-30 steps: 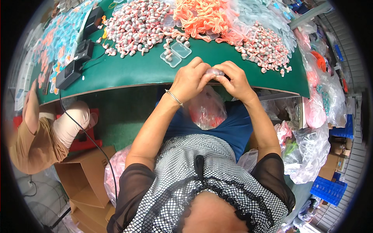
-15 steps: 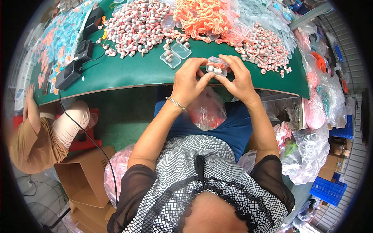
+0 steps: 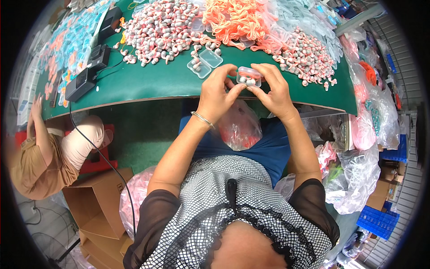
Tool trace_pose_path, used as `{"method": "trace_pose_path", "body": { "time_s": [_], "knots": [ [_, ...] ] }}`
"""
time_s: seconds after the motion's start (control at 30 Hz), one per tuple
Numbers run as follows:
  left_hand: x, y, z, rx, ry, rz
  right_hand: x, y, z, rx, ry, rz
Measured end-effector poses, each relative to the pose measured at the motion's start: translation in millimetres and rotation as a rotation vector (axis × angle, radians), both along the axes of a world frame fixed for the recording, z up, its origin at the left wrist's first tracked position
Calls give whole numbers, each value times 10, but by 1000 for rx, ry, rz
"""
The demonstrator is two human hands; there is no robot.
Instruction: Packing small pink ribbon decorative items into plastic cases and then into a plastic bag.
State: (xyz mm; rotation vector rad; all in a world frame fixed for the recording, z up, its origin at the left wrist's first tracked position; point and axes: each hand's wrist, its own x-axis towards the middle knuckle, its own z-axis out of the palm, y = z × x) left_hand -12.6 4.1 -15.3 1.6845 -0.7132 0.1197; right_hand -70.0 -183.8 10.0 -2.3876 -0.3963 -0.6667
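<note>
Between my two hands, over the table's near edge, is a small clear plastic case (image 3: 249,77). Inside it show an orange cord and grey-and-pink earplugs. My left hand (image 3: 218,92) grips its left side, thumb at the lower edge. On the other side my right hand (image 3: 274,92) holds it with thumb below and fingers along the top. The lid looks folded down over the contents; whether it is latched I cannot tell. Just left of my hands, an opened clear case (image 3: 210,58) lies on the green table (image 3: 148,83) with a few earplugs in it.
A big heap of earplugs (image 3: 156,31) lies at the far left, beside a pile of orange cords (image 3: 233,20). More earplugs (image 3: 307,58) sit on the right, near stacked clear cases (image 3: 300,18). Black boxes (image 3: 80,84) with a cable stand left. Another person's arm (image 3: 39,125) rests nearby.
The case's lid has come down over the cord and earplugs, and my fingers have shifted slightly along it. At the left, the other person's arm has moved a little.
</note>
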Motion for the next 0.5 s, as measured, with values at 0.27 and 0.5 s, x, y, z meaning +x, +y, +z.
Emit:
{"method": "trace_pose_path", "body": {
  "time_s": [0.27, 0.5],
  "knots": [
    [152, 36, 41, 156, -210, -152, -46, -21, 21, 14, 35, 63],
    [82, 19, 30, 68, -254, -187, -189, 10, 60, 152, 160, 69]
  ]
}}
